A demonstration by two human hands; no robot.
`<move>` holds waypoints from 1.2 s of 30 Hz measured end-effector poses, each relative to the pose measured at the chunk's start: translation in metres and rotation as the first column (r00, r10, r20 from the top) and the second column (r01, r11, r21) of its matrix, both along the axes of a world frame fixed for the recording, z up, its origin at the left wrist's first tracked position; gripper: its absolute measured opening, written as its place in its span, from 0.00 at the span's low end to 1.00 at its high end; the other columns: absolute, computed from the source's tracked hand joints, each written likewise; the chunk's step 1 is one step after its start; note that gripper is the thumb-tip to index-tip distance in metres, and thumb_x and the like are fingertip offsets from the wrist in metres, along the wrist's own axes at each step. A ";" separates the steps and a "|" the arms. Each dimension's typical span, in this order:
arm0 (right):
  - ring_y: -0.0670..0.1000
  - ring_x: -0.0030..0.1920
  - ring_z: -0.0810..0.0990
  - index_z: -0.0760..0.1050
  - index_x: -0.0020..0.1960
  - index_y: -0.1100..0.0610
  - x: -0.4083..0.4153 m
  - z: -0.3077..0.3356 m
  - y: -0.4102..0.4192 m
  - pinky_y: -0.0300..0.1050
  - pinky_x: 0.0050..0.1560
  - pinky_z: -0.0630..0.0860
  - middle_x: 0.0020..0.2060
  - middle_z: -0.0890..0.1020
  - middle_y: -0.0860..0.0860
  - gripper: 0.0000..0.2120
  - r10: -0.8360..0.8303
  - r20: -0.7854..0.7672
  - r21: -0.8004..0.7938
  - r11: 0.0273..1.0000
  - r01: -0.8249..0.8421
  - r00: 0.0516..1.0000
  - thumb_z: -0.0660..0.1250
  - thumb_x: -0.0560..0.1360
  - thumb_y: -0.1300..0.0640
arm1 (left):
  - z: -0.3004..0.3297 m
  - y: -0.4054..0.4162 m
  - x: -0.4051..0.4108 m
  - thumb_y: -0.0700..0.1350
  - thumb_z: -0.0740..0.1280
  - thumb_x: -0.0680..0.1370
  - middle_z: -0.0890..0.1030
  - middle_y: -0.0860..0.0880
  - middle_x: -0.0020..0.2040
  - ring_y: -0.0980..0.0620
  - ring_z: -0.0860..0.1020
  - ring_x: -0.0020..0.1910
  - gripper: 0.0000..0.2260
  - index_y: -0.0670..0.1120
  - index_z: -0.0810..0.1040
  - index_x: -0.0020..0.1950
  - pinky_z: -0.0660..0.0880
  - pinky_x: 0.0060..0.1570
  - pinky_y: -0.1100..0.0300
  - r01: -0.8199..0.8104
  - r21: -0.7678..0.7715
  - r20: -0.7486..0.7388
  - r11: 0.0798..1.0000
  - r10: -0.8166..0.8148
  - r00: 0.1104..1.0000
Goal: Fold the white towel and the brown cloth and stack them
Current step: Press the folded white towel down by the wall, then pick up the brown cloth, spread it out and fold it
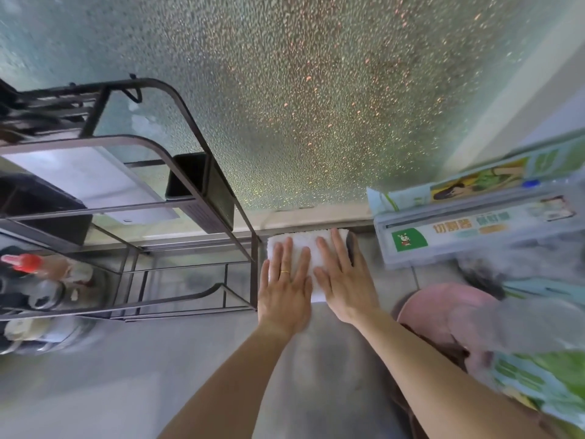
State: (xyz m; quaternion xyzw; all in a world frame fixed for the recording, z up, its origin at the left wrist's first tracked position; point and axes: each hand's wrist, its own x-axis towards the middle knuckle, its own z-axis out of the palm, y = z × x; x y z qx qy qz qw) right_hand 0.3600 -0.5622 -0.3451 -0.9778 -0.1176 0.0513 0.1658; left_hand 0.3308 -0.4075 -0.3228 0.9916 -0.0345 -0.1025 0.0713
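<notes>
A folded white towel (300,242) lies on the grey counter, close to the base of the frosted glass wall. A dark brownish edge (352,245) shows at the towel's right side, seemingly a cloth under it. My left hand (285,286) lies flat, fingers spread, on the towel's left half. My right hand (342,277) rests flat on its right half, palm down. Both hands press on the towel without gripping it.
A dark metal rack (177,217) with a black cup and a white board stands at the left. A red-capped bottle (25,263) sits lower left. Cling-film boxes (474,229) lie at the right, with a pink bowl (443,308) and plastic bags below.
</notes>
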 end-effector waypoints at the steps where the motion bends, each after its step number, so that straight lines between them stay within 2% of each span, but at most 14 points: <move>1: 0.64 0.80 0.46 0.52 0.81 0.51 -0.005 0.008 0.000 0.63 0.76 0.58 0.82 0.50 0.55 0.29 -0.012 0.007 0.011 1.000 0.012 1.000 0.47 0.82 0.41 | 0.009 -0.001 -0.003 0.53 0.45 0.84 0.34 0.46 0.82 0.46 0.33 0.80 0.26 0.54 0.39 0.81 0.47 0.79 0.44 -0.001 -0.014 0.015 1.000 0.002 1.000; 5: 0.57 0.81 0.44 0.50 0.81 0.52 -0.054 0.052 -0.008 0.52 0.79 0.52 0.82 0.48 0.54 0.30 -0.083 0.054 0.113 0.991 0.076 0.995 0.54 0.83 0.43 | 0.043 -0.016 -0.032 0.48 0.56 0.83 0.48 0.41 0.83 0.43 0.44 0.82 0.27 0.50 0.53 0.82 0.52 0.79 0.44 0.050 -0.101 0.183 0.994 -0.030 0.983; 8: 0.54 0.80 0.56 0.59 0.78 0.55 -0.116 0.074 -0.027 0.50 0.76 0.62 0.79 0.60 0.55 0.27 -0.198 0.009 0.178 0.965 0.193 0.980 0.59 0.82 0.47 | 0.051 -0.039 -0.065 0.46 0.61 0.82 0.64 0.41 0.79 0.41 0.60 0.79 0.23 0.48 0.66 0.77 0.62 0.76 0.44 0.128 -0.201 0.225 0.971 -0.081 0.971; 10: 0.57 0.73 0.70 0.71 0.70 0.58 -0.158 0.078 -0.046 0.53 0.70 0.71 0.72 0.73 0.57 0.22 -0.273 0.066 0.159 0.952 0.260 0.960 0.66 0.79 0.51 | 0.052 -0.061 -0.087 0.46 0.61 0.80 0.74 0.44 0.71 0.42 0.73 0.70 0.19 0.49 0.72 0.71 0.72 0.68 0.47 0.127 -0.333 0.123 0.934 -0.091 0.988; 12: 0.59 0.64 0.78 0.77 0.63 0.59 -0.191 0.076 -0.066 0.54 0.64 0.75 0.65 0.78 0.57 0.17 -0.372 0.113 0.164 0.922 0.352 0.921 0.68 0.76 0.54 | 0.058 -0.086 -0.105 0.51 0.59 0.79 0.79 0.48 0.64 0.45 0.78 0.62 0.17 0.51 0.75 0.66 0.76 0.61 0.50 0.097 -0.426 0.022 0.899 -0.097 0.995; 16: 0.59 0.58 0.79 0.77 0.59 0.58 -0.217 0.078 -0.098 0.50 0.58 0.75 0.59 0.80 0.55 0.16 -0.500 0.059 0.169 0.858 0.485 0.864 0.65 0.75 0.51 | 0.065 -0.127 -0.120 0.56 0.63 0.76 0.79 0.50 0.58 0.47 0.79 0.56 0.18 0.53 0.75 0.64 0.77 0.56 0.50 -0.085 -0.509 -0.232 0.856 -0.042 0.972; 19: 0.57 0.53 0.81 0.75 0.61 0.57 -0.215 0.086 -0.106 0.46 0.53 0.76 0.56 0.80 0.54 0.16 -0.539 -0.039 0.248 0.810 0.531 0.841 0.71 0.74 0.57 | 0.064 -0.139 -0.123 0.51 0.67 0.72 0.86 0.52 0.45 0.50 0.83 0.45 0.08 0.53 0.80 0.49 0.80 0.48 0.51 -0.283 -0.622 -0.384 0.730 0.031 0.923; 21: 0.55 0.51 0.82 0.74 0.63 0.56 -0.211 0.094 -0.107 0.46 0.51 0.77 0.55 0.82 0.52 0.21 -0.560 -0.112 0.351 0.750 0.560 0.821 0.73 0.72 0.61 | 0.066 -0.141 -0.124 0.49 0.68 0.71 0.85 0.53 0.39 0.51 0.84 0.41 0.01 0.54 0.79 0.41 0.81 0.46 0.53 -0.341 -0.661 -0.416 0.668 0.052 0.908; 24: 0.47 0.50 0.83 0.74 0.64 0.50 -0.208 0.116 -0.103 0.43 0.52 0.80 0.54 0.83 0.46 0.24 -0.555 -0.204 0.492 0.654 0.575 0.806 0.75 0.70 0.63 | 0.087 -0.131 -0.128 0.43 0.71 0.72 0.84 0.54 0.36 0.57 0.82 0.35 0.09 0.57 0.80 0.38 0.81 0.43 0.59 -0.337 -0.762 -0.395 0.553 0.016 0.919; 27: 0.42 0.49 0.83 0.77 0.60 0.44 -0.210 0.149 -0.091 0.43 0.52 0.81 0.50 0.85 0.43 0.24 -0.511 -0.255 0.587 0.593 0.552 0.821 0.76 0.69 0.63 | 0.121 -0.106 -0.137 0.39 0.73 0.72 0.83 0.54 0.40 0.60 0.81 0.37 0.07 0.51 0.81 0.43 0.76 0.42 0.67 -0.275 -0.837 -0.342 0.473 -0.058 0.938; 29: 0.42 0.49 0.84 0.78 0.55 0.42 -0.214 0.175 -0.078 0.41 0.53 0.80 0.48 0.86 0.42 0.22 -0.466 -0.221 0.645 0.589 0.487 0.857 0.75 0.70 0.66 | 0.144 -0.082 -0.144 0.44 0.73 0.69 0.81 0.50 0.47 0.59 0.81 0.43 0.07 0.48 0.81 0.46 0.75 0.43 0.67 -0.220 -0.887 -0.267 0.406 -0.063 0.962; 31: 0.44 0.49 0.85 0.79 0.53 0.47 -0.219 0.202 -0.061 0.38 0.53 0.79 0.47 0.86 0.41 0.20 -0.392 -0.192 0.700 0.588 0.406 0.900 0.72 0.71 0.70 | 0.166 -0.053 -0.151 0.50 0.72 0.68 0.80 0.51 0.53 0.55 0.81 0.50 0.14 0.49 0.78 0.52 0.77 0.45 0.63 -0.148 -0.920 -0.171 0.364 -0.030 0.985; 33: 0.43 0.49 0.85 0.80 0.52 0.51 -0.223 0.226 -0.040 0.35 0.53 0.78 0.47 0.86 0.41 0.19 -0.328 -0.156 0.729 0.598 0.333 0.932 0.70 0.71 0.73 | 0.187 -0.021 -0.156 0.50 0.73 0.69 0.79 0.56 0.58 0.54 0.79 0.58 0.19 0.53 0.76 0.59 0.78 0.51 0.59 -0.082 -0.924 -0.101 0.372 -0.034 0.994; 36: 0.40 0.51 0.83 0.80 0.52 0.51 -0.228 0.263 -0.001 0.31 0.54 0.77 0.48 0.84 0.38 0.18 -0.252 -0.099 0.703 0.667 0.247 0.963 0.70 0.71 0.72 | 0.210 0.028 -0.161 0.49 0.75 0.72 0.81 0.59 0.60 0.54 0.78 0.62 0.19 0.57 0.78 0.62 0.76 0.58 0.57 0.079 -0.875 0.018 0.478 -0.131 0.991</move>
